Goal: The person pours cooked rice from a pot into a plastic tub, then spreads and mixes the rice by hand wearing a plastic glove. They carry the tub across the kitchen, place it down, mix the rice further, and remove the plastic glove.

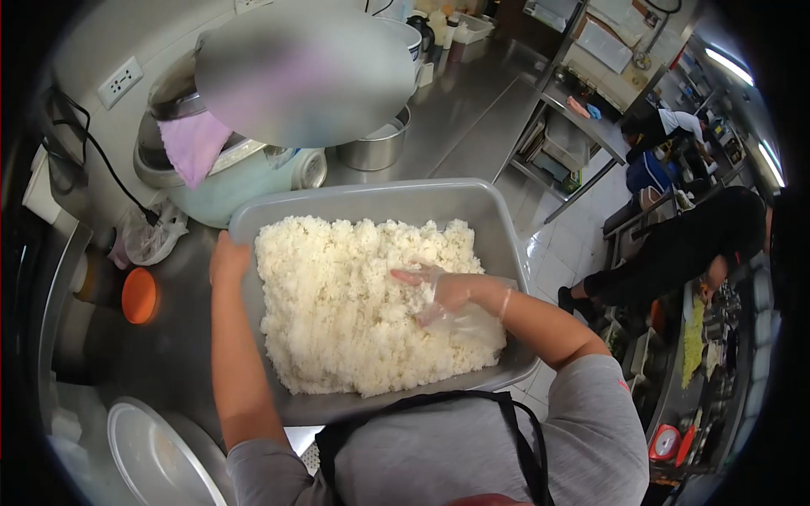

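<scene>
Cooked white rice [337, 295] fills a grey plastic tub [371, 198] in front of me, spread in a thick, crumbly layer. My left hand [229, 260] is closed over the tub's left rim, with most of its fingers hidden. A transparent plastic glove covers my right hand [443, 291]. That hand rests on the right part of the rice, fingers spread and their tips touching the grains.
Behind the tub stand a large rice cooker [207, 185] with a pink cloth [194, 143] and a steel pot [375, 152]. An orange cup [139, 295] and a metal basin [156, 455] are at left. Two people work at the right, one bent over a food counter [675, 379].
</scene>
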Action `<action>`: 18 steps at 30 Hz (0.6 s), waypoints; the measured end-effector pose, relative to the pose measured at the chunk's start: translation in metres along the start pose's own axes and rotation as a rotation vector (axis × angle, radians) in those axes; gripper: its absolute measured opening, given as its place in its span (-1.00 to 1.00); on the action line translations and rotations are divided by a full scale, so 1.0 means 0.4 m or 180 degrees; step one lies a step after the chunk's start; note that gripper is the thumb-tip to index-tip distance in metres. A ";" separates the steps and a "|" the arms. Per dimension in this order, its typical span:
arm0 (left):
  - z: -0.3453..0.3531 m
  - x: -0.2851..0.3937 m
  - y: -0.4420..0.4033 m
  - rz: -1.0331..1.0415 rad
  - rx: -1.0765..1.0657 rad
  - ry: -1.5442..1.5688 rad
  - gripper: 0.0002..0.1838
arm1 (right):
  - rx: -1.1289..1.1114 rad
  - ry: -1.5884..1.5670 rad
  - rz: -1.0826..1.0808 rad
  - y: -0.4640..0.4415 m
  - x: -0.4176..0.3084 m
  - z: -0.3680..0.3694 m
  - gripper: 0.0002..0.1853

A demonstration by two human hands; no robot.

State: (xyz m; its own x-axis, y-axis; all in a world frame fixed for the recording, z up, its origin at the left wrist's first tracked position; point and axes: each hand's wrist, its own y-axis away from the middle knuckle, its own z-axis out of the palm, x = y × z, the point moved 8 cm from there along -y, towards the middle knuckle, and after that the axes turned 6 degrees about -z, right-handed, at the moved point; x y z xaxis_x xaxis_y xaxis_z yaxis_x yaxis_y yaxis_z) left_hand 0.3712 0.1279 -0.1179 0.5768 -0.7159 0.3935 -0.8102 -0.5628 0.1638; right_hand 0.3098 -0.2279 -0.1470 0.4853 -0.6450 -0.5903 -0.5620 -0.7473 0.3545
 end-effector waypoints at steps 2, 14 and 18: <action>-0.008 0.006 0.012 -0.0020 -0.0056 0.0000 -0.51 | -0.0077 0.0167 0.0361 -0.021 0.016 0.004 0.02; -0.005 -0.004 0.017 0.0260 0.0137 0.0023 -0.51 | 0.2305 -0.0660 0.1177 -0.102 0.235 -0.030 -0.35; -0.009 -0.012 0.009 0.0213 0.0172 -0.0013 -0.48 | 0.2397 -0.2289 0.1126 -0.011 0.142 -0.073 -0.47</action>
State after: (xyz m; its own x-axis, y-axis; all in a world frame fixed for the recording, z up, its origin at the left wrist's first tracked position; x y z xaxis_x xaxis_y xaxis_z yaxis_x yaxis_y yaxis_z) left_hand 0.3653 0.1308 -0.1158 0.5221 -0.7543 0.3981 -0.8402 -0.5350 0.0882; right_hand 0.3594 -0.2661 -0.1609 -0.1500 -0.3770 -0.9140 -0.9759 -0.0920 0.1981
